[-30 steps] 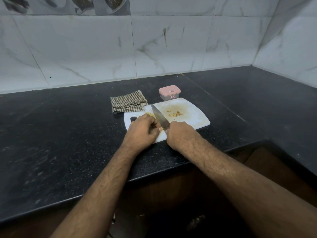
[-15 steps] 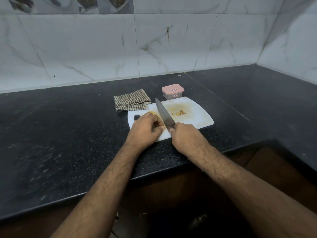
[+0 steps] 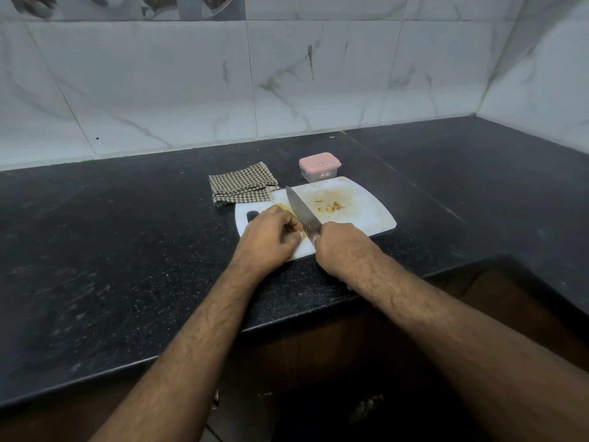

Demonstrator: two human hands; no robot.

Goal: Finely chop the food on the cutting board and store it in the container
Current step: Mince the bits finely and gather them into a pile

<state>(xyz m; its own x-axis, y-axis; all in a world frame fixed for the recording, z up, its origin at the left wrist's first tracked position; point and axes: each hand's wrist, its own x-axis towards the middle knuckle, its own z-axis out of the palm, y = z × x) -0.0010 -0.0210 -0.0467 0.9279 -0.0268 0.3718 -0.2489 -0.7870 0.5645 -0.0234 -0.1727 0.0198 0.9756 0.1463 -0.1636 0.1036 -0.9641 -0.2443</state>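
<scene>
1. Black speckled stone is forming the tabletop (image 3: 127, 250), which is meeting white marble-look wall tiles (image 3: 159, 90) in a corner at the right.
2. I am seeing a white cutting board (image 3: 366, 215) lying near the front edge, stained yellowish in the middle.
3. Small yellow chopped pieces (image 3: 331, 207) are sitting on the board's centre.
4. My left hand (image 3: 271, 237) is curling over a yellow food piece (image 3: 282, 206) at the board's left.
5. My right hand (image 3: 341, 247) is gripping the knife (image 3: 301, 208), its blade lying just beside the left fingers.
6. A pink-lidded container (image 3: 319, 166) is standing closed behind the board, beside a checked cloth (image 3: 240, 183).
</scene>
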